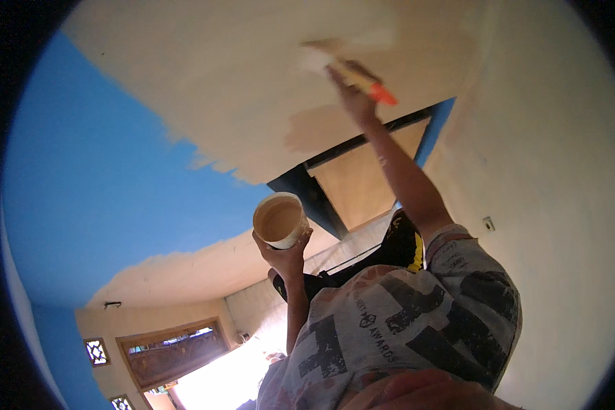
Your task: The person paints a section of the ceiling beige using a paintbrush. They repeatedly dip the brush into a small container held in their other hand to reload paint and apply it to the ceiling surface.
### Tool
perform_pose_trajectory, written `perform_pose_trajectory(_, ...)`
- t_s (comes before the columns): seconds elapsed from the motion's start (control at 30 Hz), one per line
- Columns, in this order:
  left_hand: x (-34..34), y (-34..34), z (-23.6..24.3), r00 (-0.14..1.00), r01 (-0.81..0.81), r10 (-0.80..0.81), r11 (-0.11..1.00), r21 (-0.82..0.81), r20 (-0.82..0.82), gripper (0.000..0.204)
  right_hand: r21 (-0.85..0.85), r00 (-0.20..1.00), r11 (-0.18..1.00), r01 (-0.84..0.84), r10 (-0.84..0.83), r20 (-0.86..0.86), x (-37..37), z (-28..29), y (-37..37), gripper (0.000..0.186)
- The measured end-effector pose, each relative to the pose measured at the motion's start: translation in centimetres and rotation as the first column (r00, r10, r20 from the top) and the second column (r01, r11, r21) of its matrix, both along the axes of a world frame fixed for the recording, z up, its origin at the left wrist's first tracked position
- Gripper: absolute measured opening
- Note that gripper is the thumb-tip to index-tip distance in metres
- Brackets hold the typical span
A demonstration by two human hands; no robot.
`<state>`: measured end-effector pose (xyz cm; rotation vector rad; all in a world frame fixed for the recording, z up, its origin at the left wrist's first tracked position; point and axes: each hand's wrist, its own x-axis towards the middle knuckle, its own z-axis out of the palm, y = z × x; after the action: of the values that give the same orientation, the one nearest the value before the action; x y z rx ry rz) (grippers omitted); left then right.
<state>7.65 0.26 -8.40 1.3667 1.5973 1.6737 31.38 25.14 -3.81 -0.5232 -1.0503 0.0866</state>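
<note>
My right hand (355, 96) is raised high, closed round a paint brush (385, 93) with a light yellow, red-tipped handle; its blurred bristle end touches the beige painted part (232, 75) of a large overhead surface, whose other part (102, 178) is blue. My left hand (282, 257), below and to the left, grips a whitish round container (280, 220) from underneath, with beige paint inside. Above my patterned grey T-shirt (410, 328), between and behind my arms, is a dark-framed recess (328, 205) with a light brown panel.
A pale wall (560, 205) with a small fitting (488, 223) runs along the right. At the lower left are a blue wall section (58, 348), a bright doorway (212, 383) with a wooden transom (171, 352), and small patterned vents (96, 351).
</note>
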Motion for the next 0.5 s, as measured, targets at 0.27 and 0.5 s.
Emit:
perform_pose_trajectory(0.27, 0.1, -0.9, 0.5, 0.999, 0.009, -0.007, 0.998, -0.055, 0.040, 0.086, -0.293, 0.841, 0.805, 0.515, -0.540, -0.005, 24.6, -1.2, -1.0, 0.017)
perform_pose_trajectory(0.5, 0.7, -1.0, 0.1, 1.000, 0.021, -0.022, 0.998, -0.056, -0.015, 0.087, -0.079, 0.838, 0.834, 0.545, -0.540, 0.079, 15.9, -1.1, 0.2, 0.017)
